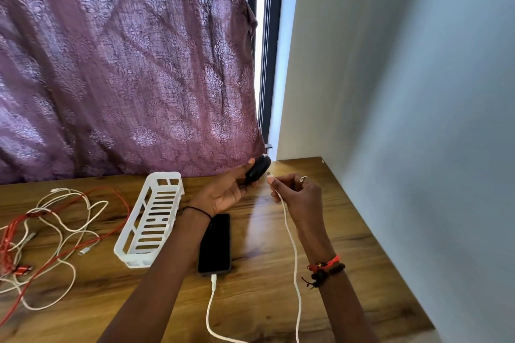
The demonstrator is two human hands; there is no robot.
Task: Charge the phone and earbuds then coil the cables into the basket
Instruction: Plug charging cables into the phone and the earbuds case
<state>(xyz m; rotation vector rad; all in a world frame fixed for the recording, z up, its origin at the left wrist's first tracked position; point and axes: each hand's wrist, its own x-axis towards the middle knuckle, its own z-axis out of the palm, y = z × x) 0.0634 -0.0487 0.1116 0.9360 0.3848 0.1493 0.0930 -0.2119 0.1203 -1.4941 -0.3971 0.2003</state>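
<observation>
A black earbud case (257, 169) is gripped in the left hand (225, 193) near the table's (348, 231) far edge, while a white cable's (292, 245) plug is pinched by the right hand (298, 192) just beside it.

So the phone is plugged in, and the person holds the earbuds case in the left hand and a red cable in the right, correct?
Not quite. The head view shows the cable in the right hand is white, not red; the red cables lie tangled on the table. The phone is plugged in, and the left hand holds the earbuds case.
</observation>
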